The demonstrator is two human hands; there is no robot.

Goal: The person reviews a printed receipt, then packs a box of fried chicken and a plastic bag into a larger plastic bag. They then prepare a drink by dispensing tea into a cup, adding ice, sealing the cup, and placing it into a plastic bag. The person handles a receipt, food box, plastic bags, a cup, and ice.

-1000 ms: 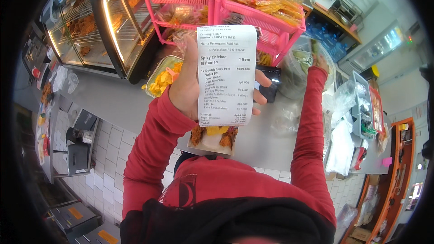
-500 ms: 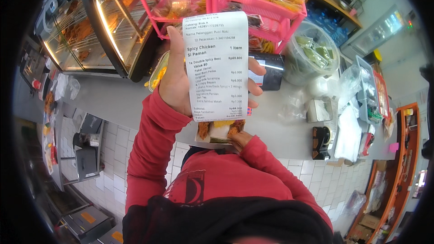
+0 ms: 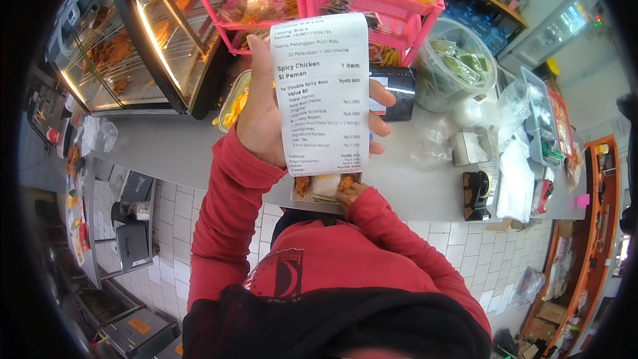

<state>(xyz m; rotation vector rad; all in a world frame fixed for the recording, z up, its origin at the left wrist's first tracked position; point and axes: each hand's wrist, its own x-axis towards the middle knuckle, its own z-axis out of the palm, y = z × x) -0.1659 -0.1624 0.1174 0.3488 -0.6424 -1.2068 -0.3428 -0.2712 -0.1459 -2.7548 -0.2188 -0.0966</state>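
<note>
A long white printed receipt [image 3: 320, 93] is gripped upright by my left hand [image 3: 258, 116], thumb on its left side and fingertips showing past its right edge. Below it, partly covered, lies an open takeaway food box [image 3: 312, 199] at the counter's near edge. White rice [image 3: 325, 185] fills its middle, with fried chicken [image 3: 302, 187] at the left and another piece at the right end. My right hand [image 3: 352, 193] is closed around the box's right end, its fingers curled in beside that piece. Yellow food in a tray [image 3: 232, 112] shows left of my left hand.
A lit glass display case [image 3: 143, 33] with fried food stands at the far left. Pink baskets [image 3: 372, 0] of packets are behind the receipt. Rightward are a clear tub [image 3: 457, 66] of green packets, a black tape dispenser [image 3: 476, 194] and white plastic bags [image 3: 515, 183].
My right hand has shifted left and up, further over the box's right end. More of the rice shows. The receipt stays in my left hand, moved slightly up and right.
</note>
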